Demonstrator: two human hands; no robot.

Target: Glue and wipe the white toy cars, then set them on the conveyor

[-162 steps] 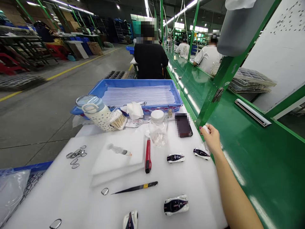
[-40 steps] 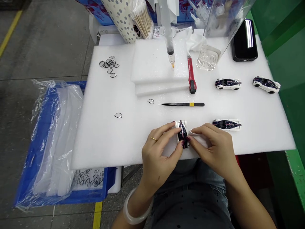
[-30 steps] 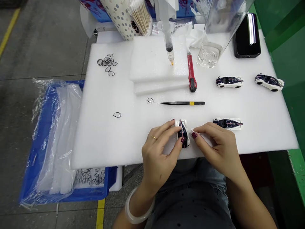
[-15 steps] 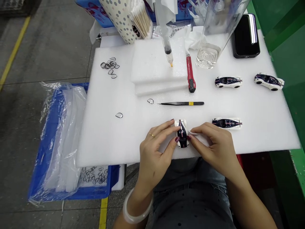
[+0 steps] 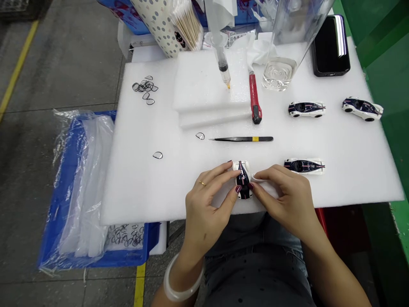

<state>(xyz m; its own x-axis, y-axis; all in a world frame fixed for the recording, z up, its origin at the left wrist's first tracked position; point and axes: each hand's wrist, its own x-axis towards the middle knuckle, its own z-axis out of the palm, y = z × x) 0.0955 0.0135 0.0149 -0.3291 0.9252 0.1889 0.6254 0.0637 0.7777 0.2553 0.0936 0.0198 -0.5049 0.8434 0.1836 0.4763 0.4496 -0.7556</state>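
A small white toy car with a dark blue striped roof (image 5: 243,185) is held at the near edge of the white foam-covered counter (image 5: 335,140), pinched between the left hand (image 5: 209,200) and the right hand (image 5: 284,198); a small white wipe (image 5: 259,178) is pressed to its side under the right fingers. 3 similar cars (image 5: 306,109) lie set down to the right. The black tweezers (image 5: 243,139) and 2 loose clear window pieces (image 5: 200,136) lie untouched beyond, so fitting appears still ahead.
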